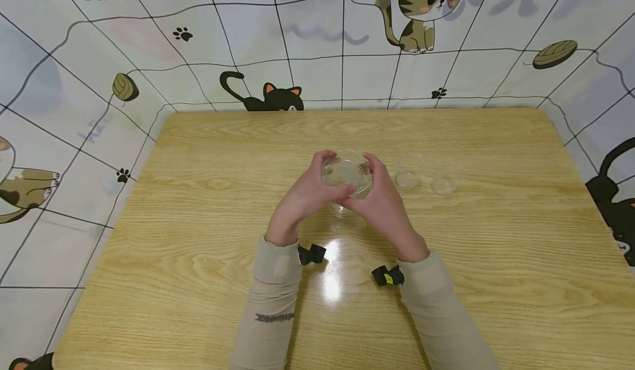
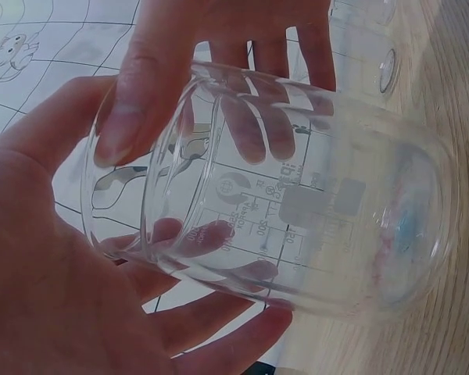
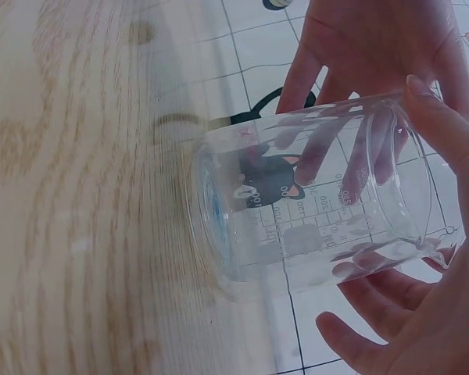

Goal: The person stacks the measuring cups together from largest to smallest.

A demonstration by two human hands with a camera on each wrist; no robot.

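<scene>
Both hands hold a clear glass beaker (image 1: 347, 172) with white printed graduations, above the middle of the table. My left hand (image 1: 311, 192) grips its left side and my right hand (image 1: 384, 202) its right, thumbs near the rim on the near side. In the left wrist view a second rim shows inside the beaker (image 2: 258, 207), as if a smaller glass were nested there. The base of the beaker (image 3: 297, 211) has a bluish tint in the right wrist view. Whether that base touches the table cannot be told.
Two smaller clear glass vessels (image 1: 409, 172) stand to the right of the hands on the wooden table (image 1: 198, 210). A wall (image 1: 317, 33) with cat drawings and grid lines rises behind the table's far edge. Small black camera mounts (image 1: 312, 254) sit at both wrists.
</scene>
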